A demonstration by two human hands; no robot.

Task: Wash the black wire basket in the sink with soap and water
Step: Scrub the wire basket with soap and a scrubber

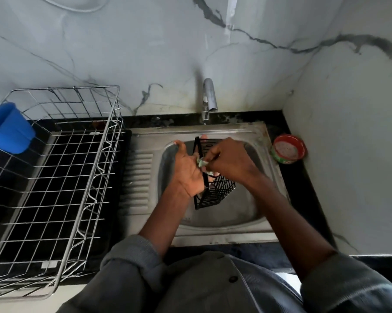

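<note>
Head view. Black desk point(303, 184) set into a corner of white marble-veined wall point(145, 53). Steel sink point(235, 231) at centre with ribbed drainboard at 9 o'clock; chrome tap point(209, 98) at 12 o'clock. Silver wire dish rack point(61, 177) fills the left side, blue cup point(7, 127) at its far-left rim. Red soap tub point(288, 149) at 3 o'clock, tight against the right wall. Open room lies mainly inside the basin. Black wire basket point(219, 190): rectangular, fine grid, tilted, held above the basin. Left hand point(188, 170) grips its left frame, fingers curled round. Right hand point(228, 159) pinches a green scrubber point(201, 163) against the basket.
</note>
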